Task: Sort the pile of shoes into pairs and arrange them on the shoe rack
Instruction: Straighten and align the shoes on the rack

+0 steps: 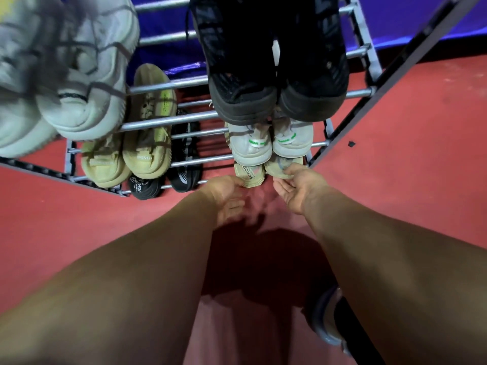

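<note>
Placement step judged in hand: beige pair [249, 175] is seated on the shoe rack's [189, 83] lowest tier, heels touched by left hand [226, 192] and right hand [295, 188], both loosely open with nothing gripped; next, heels to be nudged level.

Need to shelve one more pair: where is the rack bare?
Bare bars on the top tier, between the grey-white sneakers and black sneakers. A narrower gap sits lower, between the black striped shoe and white sneakers. The right side is crowded.
</note>
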A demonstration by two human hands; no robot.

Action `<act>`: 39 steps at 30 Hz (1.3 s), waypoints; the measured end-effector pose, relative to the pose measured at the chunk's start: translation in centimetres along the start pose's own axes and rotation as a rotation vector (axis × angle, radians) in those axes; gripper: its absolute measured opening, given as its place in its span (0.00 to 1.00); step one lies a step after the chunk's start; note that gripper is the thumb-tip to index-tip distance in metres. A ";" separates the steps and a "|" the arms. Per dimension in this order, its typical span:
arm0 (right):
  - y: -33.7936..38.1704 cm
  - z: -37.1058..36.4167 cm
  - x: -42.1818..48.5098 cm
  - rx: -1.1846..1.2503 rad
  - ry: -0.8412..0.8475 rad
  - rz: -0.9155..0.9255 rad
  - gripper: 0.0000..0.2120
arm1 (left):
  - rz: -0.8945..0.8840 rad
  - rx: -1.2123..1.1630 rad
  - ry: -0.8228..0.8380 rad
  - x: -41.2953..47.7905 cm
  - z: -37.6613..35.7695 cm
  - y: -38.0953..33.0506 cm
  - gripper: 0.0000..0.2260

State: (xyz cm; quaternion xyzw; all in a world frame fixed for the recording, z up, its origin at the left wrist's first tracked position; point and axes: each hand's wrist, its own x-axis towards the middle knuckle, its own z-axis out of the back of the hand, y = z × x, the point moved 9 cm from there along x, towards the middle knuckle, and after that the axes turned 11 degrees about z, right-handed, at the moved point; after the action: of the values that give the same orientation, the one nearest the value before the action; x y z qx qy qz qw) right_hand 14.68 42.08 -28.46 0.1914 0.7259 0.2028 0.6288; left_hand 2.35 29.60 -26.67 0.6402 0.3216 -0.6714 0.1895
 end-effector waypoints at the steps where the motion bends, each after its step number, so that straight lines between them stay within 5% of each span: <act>1: 0.2 0.6 -0.8 -0.045 0.005 -0.001 0.07 | -0.013 0.041 -0.028 -1.2 0.5 0.0 0.06; 5: 0.8 3.1 -4.9 -0.239 0.046 -0.018 0.11 | -0.074 0.214 -0.151 -6.0 2.4 0.6 0.09; 12: 2.5 7.1 -14.4 -0.451 0.100 0.003 0.12 | -0.128 0.304 -0.098 -14.4 2.6 3.1 0.10; 22: 9.6 8.1 -27.1 -0.418 0.258 0.211 0.12 | -0.386 0.342 -0.206 -25.1 2.5 2.1 0.07; 30: 12.9 8.4 -32.3 -0.516 0.314 0.326 0.19 | -0.431 0.204 -0.056 -28.6 2.4 3.6 0.10; 39: 13.7 8.6 -34.2 -0.571 0.269 0.358 0.13 | -0.353 0.205 -0.027 -29.5 3.5 4.6 0.14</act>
State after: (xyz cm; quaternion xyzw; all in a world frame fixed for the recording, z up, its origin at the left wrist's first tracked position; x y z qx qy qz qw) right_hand 28.13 35.89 6.30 0.1037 0.6713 0.5276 0.5101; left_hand 6.01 19.25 1.33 0.5808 0.3564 -0.7319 0.0069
